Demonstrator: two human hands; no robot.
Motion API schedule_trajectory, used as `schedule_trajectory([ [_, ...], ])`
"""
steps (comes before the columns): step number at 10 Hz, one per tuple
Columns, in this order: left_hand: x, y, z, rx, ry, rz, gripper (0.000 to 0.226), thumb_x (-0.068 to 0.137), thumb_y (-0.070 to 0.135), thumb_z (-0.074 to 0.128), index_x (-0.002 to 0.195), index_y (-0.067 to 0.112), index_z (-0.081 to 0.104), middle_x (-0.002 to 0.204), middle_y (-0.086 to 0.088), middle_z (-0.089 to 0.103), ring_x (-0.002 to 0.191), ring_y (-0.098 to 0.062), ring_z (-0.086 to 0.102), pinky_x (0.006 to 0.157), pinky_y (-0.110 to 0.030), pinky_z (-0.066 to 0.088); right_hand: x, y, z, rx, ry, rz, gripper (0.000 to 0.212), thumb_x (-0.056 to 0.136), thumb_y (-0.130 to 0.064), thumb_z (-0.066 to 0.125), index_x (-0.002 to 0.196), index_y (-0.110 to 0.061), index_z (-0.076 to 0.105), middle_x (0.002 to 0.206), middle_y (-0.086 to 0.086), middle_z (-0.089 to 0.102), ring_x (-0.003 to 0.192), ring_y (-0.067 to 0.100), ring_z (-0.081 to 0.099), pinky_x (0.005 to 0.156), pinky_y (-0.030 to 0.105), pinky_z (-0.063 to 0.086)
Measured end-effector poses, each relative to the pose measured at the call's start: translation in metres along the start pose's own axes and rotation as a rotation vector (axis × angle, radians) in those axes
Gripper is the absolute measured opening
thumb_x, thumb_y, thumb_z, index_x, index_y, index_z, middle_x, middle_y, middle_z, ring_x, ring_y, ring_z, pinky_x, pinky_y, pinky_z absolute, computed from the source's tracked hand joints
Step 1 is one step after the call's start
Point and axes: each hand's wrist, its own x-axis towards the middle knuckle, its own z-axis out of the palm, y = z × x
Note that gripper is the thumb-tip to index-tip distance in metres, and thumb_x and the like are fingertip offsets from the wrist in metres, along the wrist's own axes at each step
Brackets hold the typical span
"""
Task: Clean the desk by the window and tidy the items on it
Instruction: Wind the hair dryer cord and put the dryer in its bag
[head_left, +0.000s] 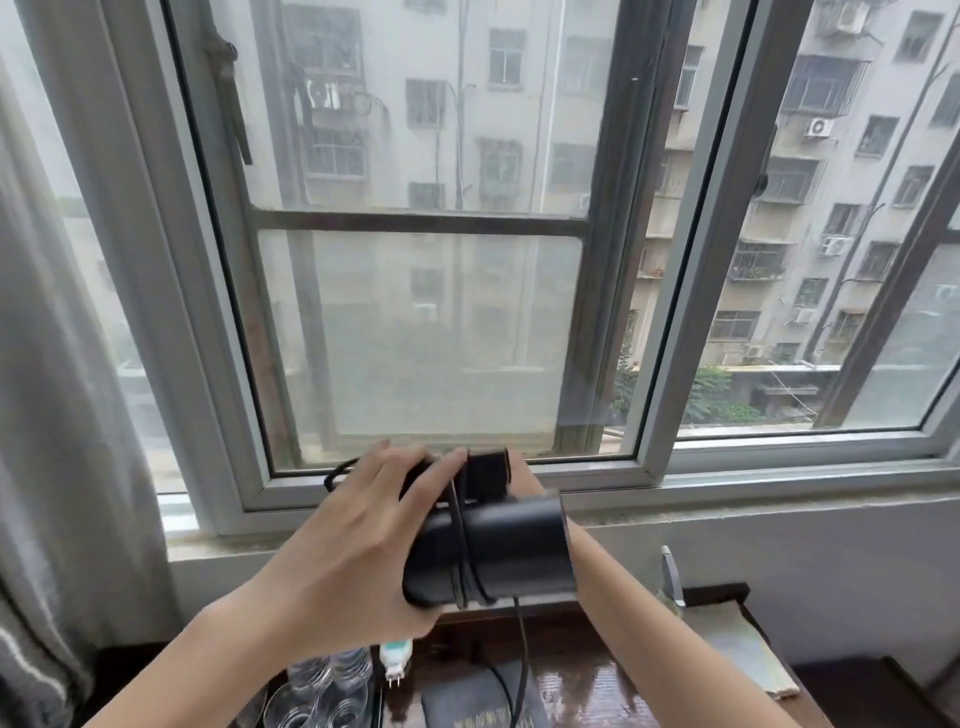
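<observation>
Head view: both hands hold hair dryer (498, 551) above desk (597, 675) edge.

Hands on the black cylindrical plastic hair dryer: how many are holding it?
2. The left hand wraps the rear end of the black hair dryer, fingers over its folded handle; the right hand reaches behind the barrel, its grip mostly hidden.

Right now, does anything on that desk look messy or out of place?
Yes: the hair dryer cord is only partly wound, its tail dangling to the desk, where the plug lies loose beside the glasses.
</observation>
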Motion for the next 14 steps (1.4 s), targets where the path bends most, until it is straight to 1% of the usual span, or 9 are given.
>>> schedule_trajectory([
  [2,0.021,-0.042,-0.028,-0.209,0.166,-0.356,0.104,0.051,0.049,0.073,0.141,0.028,0.027,0.114,0.004,0.048,0.102,-0.015,0.047,0.087,-0.032,0.04,-0.034,0.033,0.037,-0.152,0.183,0.033,0.036,0.097,-0.036,0.04,0.072,-0.016,0.056,0.045,-0.013,0.042,0.045,0.002,0.037,0.05,0.017,0.029],
  [3,0.024,-0.065,-0.03,-0.22,0.114,-0.504,0.107,0.048,0.059,0.069,0.142,0.034,0.023,0.115,0.003,0.047,0.106,-0.017,0.046,0.091,-0.038,0.042,-0.054,0.027,0.041,-0.438,0.101,-0.118,0.031,0.101,-0.034,0.037,0.083,-0.017,0.055,0.053,-0.013,0.046,0.052,0.01,0.044,0.054,0.025,0.03],
  [4,0.02,-0.075,-0.017,-0.096,0.027,-0.51,0.11,0.046,0.061,0.062,0.144,0.029,0.024,0.122,-0.001,0.049,0.113,-0.024,0.046,0.095,-0.041,0.042,-0.059,-0.003,0.036,-1.011,0.125,-0.348,0.024,0.095,-0.036,0.044,0.08,-0.018,0.05,0.058,-0.007,0.053,0.049,0.019,0.051,0.045,0.027,0.03],
  [5,0.013,-0.073,0.001,-0.056,-0.056,-0.548,0.109,0.047,0.059,0.063,0.144,0.029,0.023,0.123,-0.002,0.049,0.113,-0.024,0.047,0.093,-0.038,0.042,-0.055,-0.031,0.028,-1.3,0.074,-0.436,0.03,0.07,-0.022,0.079,0.066,-0.022,0.05,0.052,-0.009,0.047,0.037,0.013,0.045,0.037,0.021,0.023],
  [6,0.009,-0.066,0.014,0.055,-0.099,-0.48,0.108,0.049,0.059,0.063,0.144,0.024,0.026,0.119,-0.005,0.051,0.106,-0.027,0.051,0.09,-0.038,0.044,-0.043,-0.049,0.017,-1.382,-0.016,-0.572,0.032,0.065,-0.021,0.084,0.063,-0.02,0.052,0.051,-0.007,0.049,0.038,0.015,0.046,0.037,0.02,0.021],
  [7,0.004,-0.057,0.018,0.142,-0.142,-0.356,0.107,0.051,0.061,0.062,0.143,0.019,0.029,0.116,-0.005,0.051,0.103,-0.026,0.052,0.091,-0.039,0.047,-0.029,-0.075,0.006,-1.308,-0.089,-0.575,0.025,0.076,-0.029,0.075,0.065,-0.015,0.057,0.054,-0.002,0.055,0.045,0.022,0.053,0.043,0.022,0.024],
  [9,-0.008,-0.057,-0.003,0.24,-0.134,-0.292,0.101,0.051,0.057,0.055,0.14,0.016,0.034,0.111,-0.008,0.054,0.096,-0.028,0.051,0.086,-0.042,0.049,-0.02,-0.107,-0.013,-1.165,-0.32,-0.217,0.017,0.084,-0.035,0.066,0.08,-0.019,0.061,0.076,-0.003,0.062,0.071,0.014,0.056,0.062,0.029,0.045],
  [11,-0.017,-0.081,-0.036,0.296,-0.008,-0.456,0.102,0.052,0.057,0.056,0.141,0.012,0.035,0.113,-0.012,0.053,0.096,-0.035,0.053,0.086,-0.049,0.047,-0.018,-0.092,-0.043,-0.645,-0.242,0.145,0.031,0.085,-0.041,0.069,0.074,-0.014,0.058,0.059,-0.006,0.045,0.052,0.009,0.036,0.052,0.026,0.029],
  [14,0.005,-0.097,-0.046,0.166,0.127,-0.845,0.106,0.061,0.048,0.078,0.146,0.022,0.021,0.124,-0.017,0.045,0.114,-0.038,0.042,0.098,-0.048,0.035,-0.043,-0.098,0.009,-0.103,-0.237,0.067,0.03,0.104,-0.022,0.038,0.084,-0.011,0.058,0.057,-0.004,0.042,0.052,0.008,0.042,0.066,0.036,0.055],
])
